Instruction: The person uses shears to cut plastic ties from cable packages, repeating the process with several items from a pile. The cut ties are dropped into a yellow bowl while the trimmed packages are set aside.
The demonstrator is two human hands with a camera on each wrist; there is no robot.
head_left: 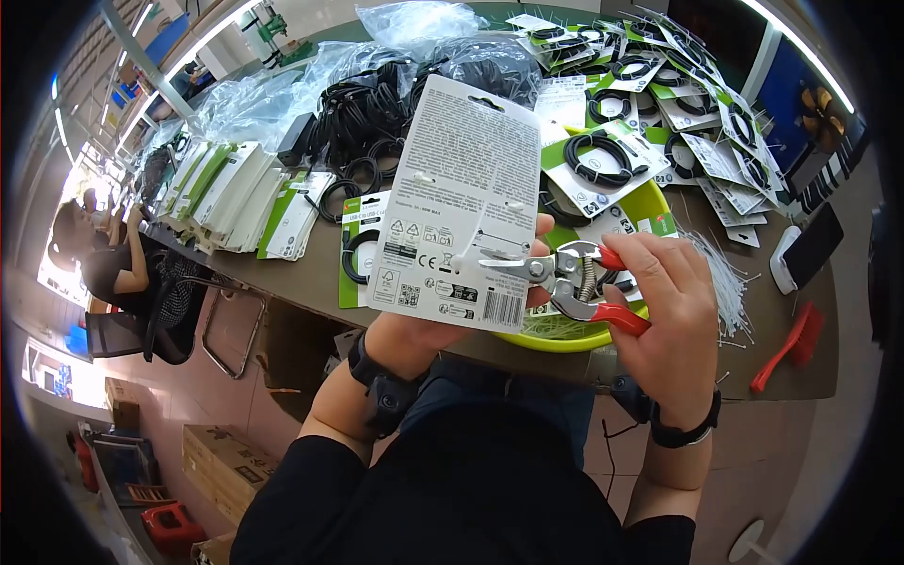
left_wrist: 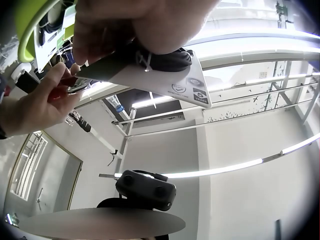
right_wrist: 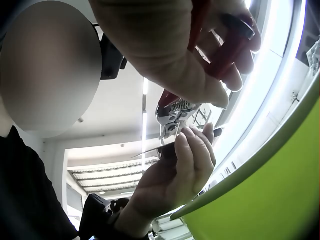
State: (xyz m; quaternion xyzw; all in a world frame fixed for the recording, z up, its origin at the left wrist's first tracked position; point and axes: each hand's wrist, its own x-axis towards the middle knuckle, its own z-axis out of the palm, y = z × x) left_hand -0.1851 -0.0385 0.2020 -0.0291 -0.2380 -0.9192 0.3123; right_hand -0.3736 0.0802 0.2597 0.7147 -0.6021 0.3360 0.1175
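My left hand holds a printed packaging card from behind, its back with text and barcode turned up. A coiled black cable is fastened to the card's other side, and white tie ends poke through the back. The right hand grips red-handled pruning shears, thumb on one handle and fingers on the other. Their handles stand apart. The blades lie over the lower middle of the card, right by a tie end. In the right wrist view, left fingers are close beneath the shears' head.
A yellow-green basin behind the right hand bears carded cables. More carded cables are heaped at back right. White cable ties and a red brush lie at right. Stacked cards and loose black cables are at left.
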